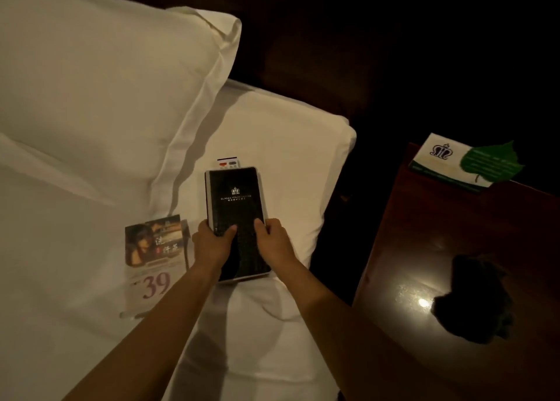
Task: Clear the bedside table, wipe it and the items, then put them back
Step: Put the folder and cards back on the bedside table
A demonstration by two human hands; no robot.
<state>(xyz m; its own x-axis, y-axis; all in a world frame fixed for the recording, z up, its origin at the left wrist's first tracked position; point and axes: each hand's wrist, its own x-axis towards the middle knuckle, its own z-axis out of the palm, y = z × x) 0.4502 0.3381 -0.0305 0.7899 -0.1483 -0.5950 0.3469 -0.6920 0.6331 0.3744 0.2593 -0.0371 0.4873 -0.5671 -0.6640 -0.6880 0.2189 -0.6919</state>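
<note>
Bedside table (424,234) at 3 o'clock, rag (475,300) at 4 and leaf card (451,161) at 2 on it. Black booklet (235,206) dead centre on bed (288,133), pinched at both long edges by left hand (212,244) and right hand (274,241) (thumbs on cover), probably for squaring the stack. Flyer (154,249) at 9.

Two hands (212,244) (275,243), one black folder (235,197), one price card (153,249), one leaf card (454,161), one dark cloth (475,297).
</note>
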